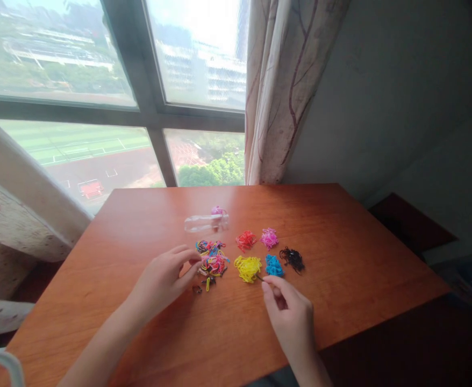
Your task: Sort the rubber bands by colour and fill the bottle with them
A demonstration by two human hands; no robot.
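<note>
My left hand [169, 275] is at the left edge of a mixed pile of coloured rubber bands [215, 264]. Its thumb and index fingertip come together there; whether a band is between them is too small to make out. My right hand [290, 306] pinches a small dark rubber band [259, 278] between thumb and index finger, just in front of the yellow pile [247, 268]. Close to that hand are a blue pile [273, 265] and a black pile [292, 259]. Behind these sit a red pile [245, 240] and a pink pile [269, 238].
A clear plastic bag or sleeve [206, 223] lies farther back on the brown wooden table [365, 252], beside a small purple item [218, 210]. Window panes and a patterned curtain [288, 91] stand behind the table. A white curved bar [6, 359] shows at lower left.
</note>
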